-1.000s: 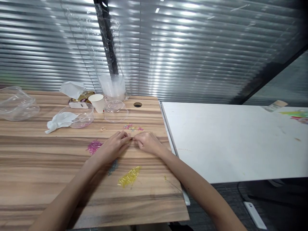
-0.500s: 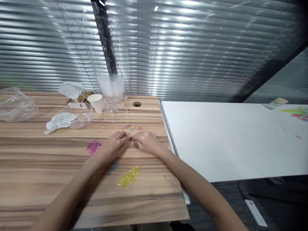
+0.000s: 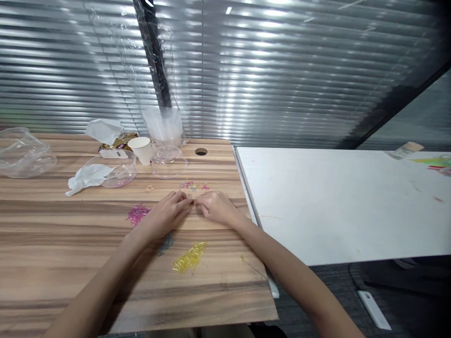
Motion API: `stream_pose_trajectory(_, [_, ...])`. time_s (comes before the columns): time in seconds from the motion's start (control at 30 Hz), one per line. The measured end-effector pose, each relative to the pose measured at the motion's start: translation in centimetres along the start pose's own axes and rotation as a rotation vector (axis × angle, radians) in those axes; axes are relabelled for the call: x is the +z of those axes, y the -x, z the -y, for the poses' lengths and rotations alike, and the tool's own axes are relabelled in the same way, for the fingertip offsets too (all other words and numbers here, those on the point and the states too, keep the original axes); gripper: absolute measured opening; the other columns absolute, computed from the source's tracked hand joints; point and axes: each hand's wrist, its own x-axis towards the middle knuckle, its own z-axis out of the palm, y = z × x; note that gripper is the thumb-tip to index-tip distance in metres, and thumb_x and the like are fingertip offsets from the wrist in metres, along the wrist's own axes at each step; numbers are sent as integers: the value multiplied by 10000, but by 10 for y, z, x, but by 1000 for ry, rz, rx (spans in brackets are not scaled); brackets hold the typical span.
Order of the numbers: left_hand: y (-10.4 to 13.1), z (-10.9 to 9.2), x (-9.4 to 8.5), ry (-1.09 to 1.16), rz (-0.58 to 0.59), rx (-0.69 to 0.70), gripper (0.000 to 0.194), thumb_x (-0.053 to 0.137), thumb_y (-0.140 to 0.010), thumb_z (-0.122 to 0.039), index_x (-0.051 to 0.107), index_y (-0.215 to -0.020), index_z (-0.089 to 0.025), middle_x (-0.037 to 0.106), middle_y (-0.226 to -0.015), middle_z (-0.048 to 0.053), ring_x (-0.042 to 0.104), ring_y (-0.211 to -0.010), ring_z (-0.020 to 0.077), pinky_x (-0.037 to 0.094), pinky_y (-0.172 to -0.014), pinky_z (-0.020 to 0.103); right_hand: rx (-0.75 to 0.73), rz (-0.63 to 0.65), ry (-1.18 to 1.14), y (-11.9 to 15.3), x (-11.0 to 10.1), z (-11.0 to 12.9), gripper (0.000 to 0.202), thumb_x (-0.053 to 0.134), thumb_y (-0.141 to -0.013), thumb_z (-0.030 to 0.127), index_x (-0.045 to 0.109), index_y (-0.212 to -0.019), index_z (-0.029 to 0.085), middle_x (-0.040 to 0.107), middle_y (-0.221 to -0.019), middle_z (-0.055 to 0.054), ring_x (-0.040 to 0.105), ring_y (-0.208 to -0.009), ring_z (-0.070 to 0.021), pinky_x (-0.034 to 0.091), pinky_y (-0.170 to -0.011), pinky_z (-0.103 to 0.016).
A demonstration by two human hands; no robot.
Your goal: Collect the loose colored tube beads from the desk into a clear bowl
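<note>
My left hand [image 3: 167, 214] and my right hand [image 3: 215, 206] rest on the wooden table [image 3: 52, 244] with their fingertips pinched together, touching each other just below a mixed scatter of small coloured tube beads [image 3: 195, 186]. What the fingers pinch is too small to see. A pink bead pile [image 3: 136, 214] lies left of my left hand. A grey-blue pile [image 3: 165, 243] sits partly under my left wrist. A yellow pile [image 3: 189, 257] lies nearer the front edge.
At the back stand a paper cup [image 3: 142, 149], a clear plastic lid [image 3: 168, 161], a stack of clear cups [image 3: 164, 126], a clear bowl with a tissue [image 3: 105, 172] and a crumpled clear container [image 3: 21, 152]. A white table [image 3: 338, 202] adjoins on the right.
</note>
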Motion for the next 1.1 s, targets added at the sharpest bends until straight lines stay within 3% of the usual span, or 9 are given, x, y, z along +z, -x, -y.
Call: stream_pose_trajectory(1.1, [0, 0, -1, 56, -12, 13, 275, 386, -916, -225, 564, -1125, -207, 541, -981, 77, 502, -939, 207, 441, -835, 355, -5, 15, -35, 0, -5, 2, 298, 482, -814, 68, 653, -1027, 185, 696, -952, -42, 607, -832, -169, 406, -739, -253])
